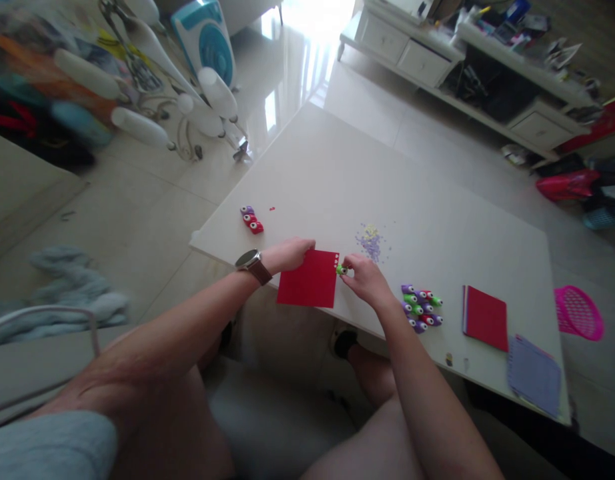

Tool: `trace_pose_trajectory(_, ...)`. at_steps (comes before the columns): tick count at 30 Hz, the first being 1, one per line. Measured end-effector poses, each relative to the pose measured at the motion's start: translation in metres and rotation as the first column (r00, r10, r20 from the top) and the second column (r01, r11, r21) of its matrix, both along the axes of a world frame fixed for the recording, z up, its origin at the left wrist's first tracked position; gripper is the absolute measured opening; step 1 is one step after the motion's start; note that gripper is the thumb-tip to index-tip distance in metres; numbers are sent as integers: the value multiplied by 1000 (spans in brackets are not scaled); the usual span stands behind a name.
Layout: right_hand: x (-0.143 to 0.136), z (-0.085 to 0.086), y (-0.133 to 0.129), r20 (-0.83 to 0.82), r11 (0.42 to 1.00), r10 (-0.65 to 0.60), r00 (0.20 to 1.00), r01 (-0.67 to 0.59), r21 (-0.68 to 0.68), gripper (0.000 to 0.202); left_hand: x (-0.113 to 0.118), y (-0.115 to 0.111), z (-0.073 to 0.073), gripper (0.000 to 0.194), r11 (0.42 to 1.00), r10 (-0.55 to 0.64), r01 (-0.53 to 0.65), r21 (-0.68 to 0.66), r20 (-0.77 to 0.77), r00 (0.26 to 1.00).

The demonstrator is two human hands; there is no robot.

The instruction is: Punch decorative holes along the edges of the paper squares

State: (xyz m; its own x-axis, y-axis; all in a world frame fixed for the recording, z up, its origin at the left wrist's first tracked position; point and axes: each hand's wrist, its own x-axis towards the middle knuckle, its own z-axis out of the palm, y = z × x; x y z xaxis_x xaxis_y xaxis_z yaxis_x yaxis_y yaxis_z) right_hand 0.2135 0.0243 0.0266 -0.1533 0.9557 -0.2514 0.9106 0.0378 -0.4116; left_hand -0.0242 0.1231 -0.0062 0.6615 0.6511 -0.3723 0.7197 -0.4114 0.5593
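Observation:
My left hand (298, 252), with a watch on its wrist, pinches the top edge of a red sheet of paper (307, 283). The sheet juts out over the table's near edge. My right hand (363, 275) is closed on a small green hole punch (342, 270) with an eye-like decoration, set at the sheet's right edge. Several small punched holes run down that edge near the top corner. Beyond my right hand lies a heap of purple and pale yellow paper bits (371, 243).
Several purple, green and red punches (420, 308) stand in a cluster at right; more punches (251, 219) lie at left. Farther right are a stack of red paper (485, 318) and purple sheets (533, 375) on the white table (467, 227). A pink basket (580, 312) is beyond the table's right edge.

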Motion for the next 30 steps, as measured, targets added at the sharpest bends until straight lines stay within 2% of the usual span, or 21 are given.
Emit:
trace_pose_trajectory(12, -8, -7, -1, -73, 999, 39, 997, -39, -10, 15, 4, -4, 0, 38, 1000, -5, 6, 18, -38, 999)
trace_pose_trajectory(18, -11, -7, -1, -72, 998, 45, 996, -48, -37, 16, 12, -18, 13, 29, 954, -31, 41, 298, -41, 999)
trace_pose_trajectory(21, -12, -7, -2, -90, 998, 37, 995, -41, -46, 16, 18, -29, 17, 19, 974, -47, 56, 220, -45, 998)
trace_pose_trajectory(25, -6, -8, 0, -167, 998, -1, 986, -9, -57, 14, 23, -35, 14, 15, 993, -68, 73, 96, -50, 996)
trace_pose_trajectory(27, 1, -7, 2, -224, 995, -82, 971, 65, -81, 15, 24, -35, 11, 17, 993, -71, 74, 87, -45, 996)
trace_pose_trajectory(30, 11, -6, 5, -253, 958, -256, 933, 210, -195, 19, 25, -32, 6, 18, 994, -67, 69, 85, -32, 997)
